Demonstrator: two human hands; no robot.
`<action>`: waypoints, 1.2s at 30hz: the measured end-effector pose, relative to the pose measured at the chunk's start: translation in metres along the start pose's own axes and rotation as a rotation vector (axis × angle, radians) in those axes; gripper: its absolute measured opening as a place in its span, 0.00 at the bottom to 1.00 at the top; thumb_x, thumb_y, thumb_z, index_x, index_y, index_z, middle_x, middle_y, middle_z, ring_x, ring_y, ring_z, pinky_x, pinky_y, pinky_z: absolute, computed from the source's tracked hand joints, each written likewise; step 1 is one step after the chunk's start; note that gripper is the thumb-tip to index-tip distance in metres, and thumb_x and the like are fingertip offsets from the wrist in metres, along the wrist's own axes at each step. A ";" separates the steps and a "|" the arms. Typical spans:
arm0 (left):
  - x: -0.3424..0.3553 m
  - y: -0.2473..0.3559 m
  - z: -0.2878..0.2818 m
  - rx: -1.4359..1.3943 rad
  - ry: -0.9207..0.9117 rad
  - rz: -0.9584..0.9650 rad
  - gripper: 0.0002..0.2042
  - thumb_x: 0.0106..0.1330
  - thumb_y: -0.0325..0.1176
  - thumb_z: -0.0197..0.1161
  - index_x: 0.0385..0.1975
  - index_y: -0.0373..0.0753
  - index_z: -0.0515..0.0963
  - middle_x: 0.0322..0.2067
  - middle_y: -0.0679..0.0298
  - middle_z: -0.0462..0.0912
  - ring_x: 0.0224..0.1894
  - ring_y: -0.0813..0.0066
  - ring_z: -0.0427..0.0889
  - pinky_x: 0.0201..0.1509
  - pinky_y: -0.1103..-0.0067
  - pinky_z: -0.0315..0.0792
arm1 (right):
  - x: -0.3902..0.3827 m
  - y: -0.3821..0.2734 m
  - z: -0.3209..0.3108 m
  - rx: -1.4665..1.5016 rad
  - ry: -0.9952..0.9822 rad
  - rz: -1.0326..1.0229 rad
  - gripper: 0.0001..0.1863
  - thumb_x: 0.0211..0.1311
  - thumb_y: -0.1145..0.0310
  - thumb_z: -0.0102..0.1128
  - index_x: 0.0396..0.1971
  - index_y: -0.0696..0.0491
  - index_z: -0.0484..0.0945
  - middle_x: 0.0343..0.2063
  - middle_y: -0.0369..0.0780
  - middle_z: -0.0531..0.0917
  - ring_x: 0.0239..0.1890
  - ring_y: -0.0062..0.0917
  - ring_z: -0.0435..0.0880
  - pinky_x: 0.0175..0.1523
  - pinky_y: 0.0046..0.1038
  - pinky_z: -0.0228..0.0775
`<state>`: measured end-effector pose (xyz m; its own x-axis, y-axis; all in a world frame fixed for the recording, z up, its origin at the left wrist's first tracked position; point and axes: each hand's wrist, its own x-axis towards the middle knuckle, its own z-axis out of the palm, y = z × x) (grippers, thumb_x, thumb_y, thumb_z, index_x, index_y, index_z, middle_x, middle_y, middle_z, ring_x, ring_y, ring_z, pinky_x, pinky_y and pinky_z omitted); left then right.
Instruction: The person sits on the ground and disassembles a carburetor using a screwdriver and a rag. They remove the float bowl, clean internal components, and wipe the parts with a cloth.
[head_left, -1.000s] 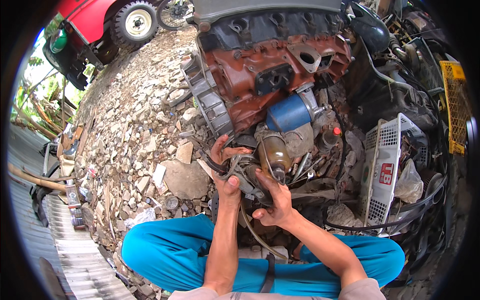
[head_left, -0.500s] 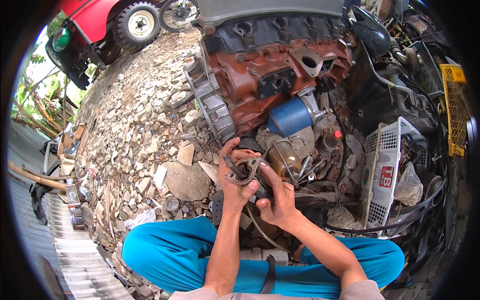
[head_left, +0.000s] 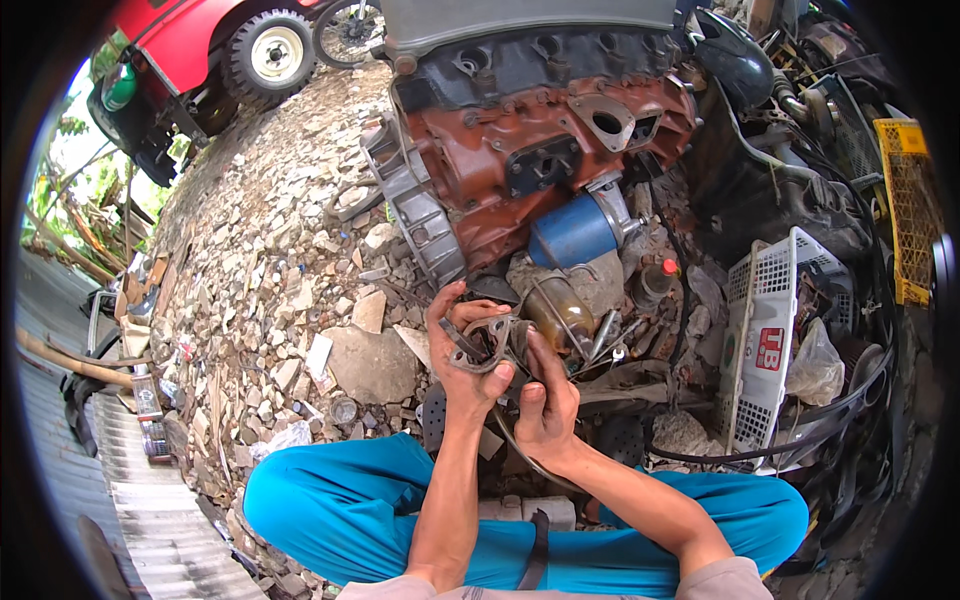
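Observation:
Both hands are in front of my lap on one dirty grey metal engine part with a flange and a hollow opening [head_left: 488,335]. My left hand [head_left: 464,375] grips it from the left, thumb on its lower edge and fingers behind it. On its right side, my right hand [head_left: 548,400] is closed against it, the index finger stretched along the edge. The right palm hides part of its lower end. Just beyond the hands stands a cup-shaped amber bowl [head_left: 562,312] with a wire bail. Spanners [head_left: 606,332] lie beside it.
A rust-red engine block [head_left: 500,150] with a blue cylindrical filter [head_left: 574,234] stands ahead. At the right are a white plastic crate [head_left: 765,370] of parts and a yellow crate [head_left: 905,210]. Stony rubble [head_left: 270,290] covers the ground at left; a red vehicle [head_left: 180,40] stands behind.
The metal part has turned slightly in my hands. My right hand has shifted left, its fingers drawn closer around the part. The whole view has moved slightly.

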<state>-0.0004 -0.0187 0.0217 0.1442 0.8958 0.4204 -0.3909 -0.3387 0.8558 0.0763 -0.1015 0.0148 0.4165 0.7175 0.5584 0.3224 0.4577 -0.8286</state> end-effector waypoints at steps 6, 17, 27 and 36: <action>0.001 0.000 0.001 0.045 0.004 0.021 0.50 0.44 0.50 0.78 0.64 0.35 0.57 0.37 0.57 0.80 0.49 0.64 0.79 0.59 0.70 0.70 | -0.005 0.008 0.000 0.000 0.016 -0.009 0.34 0.74 0.50 0.46 0.61 0.70 0.65 0.50 0.60 0.79 0.51 0.44 0.84 0.52 0.34 0.75; 0.007 0.002 -0.007 -0.070 0.198 -0.046 0.54 0.42 0.66 0.74 0.63 0.33 0.58 0.38 0.56 0.80 0.44 0.67 0.81 0.51 0.72 0.76 | -0.017 0.028 -0.002 -0.041 -0.085 -0.100 0.27 0.66 0.70 0.61 0.60 0.67 0.65 0.43 0.53 0.82 0.42 0.33 0.85 0.46 0.29 0.77; 0.005 -0.010 -0.010 -0.708 0.288 -0.412 0.34 0.56 0.65 0.60 0.53 0.43 0.71 0.43 0.57 0.80 0.41 0.59 0.83 0.39 0.64 0.79 | -0.005 0.021 -0.007 0.004 -0.083 -0.136 0.13 0.55 0.85 0.60 0.42 0.65 0.80 0.34 0.47 0.86 0.30 0.26 0.86 0.34 0.23 0.76; 0.009 0.006 0.007 -0.797 0.550 -0.752 0.25 0.60 0.64 0.61 0.42 0.47 0.76 0.33 0.68 0.81 0.34 0.66 0.82 0.41 0.68 0.78 | 0.037 0.010 -0.020 -0.210 -0.181 -0.107 0.20 0.59 0.82 0.58 0.53 0.63 0.72 0.42 0.50 0.84 0.41 0.33 0.88 0.46 0.26 0.78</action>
<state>0.0053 -0.0149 0.0323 0.2459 0.8598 -0.4474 -0.8506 0.4127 0.3257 0.1116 -0.0806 0.0280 0.2182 0.7613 0.6105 0.5334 0.4308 -0.7279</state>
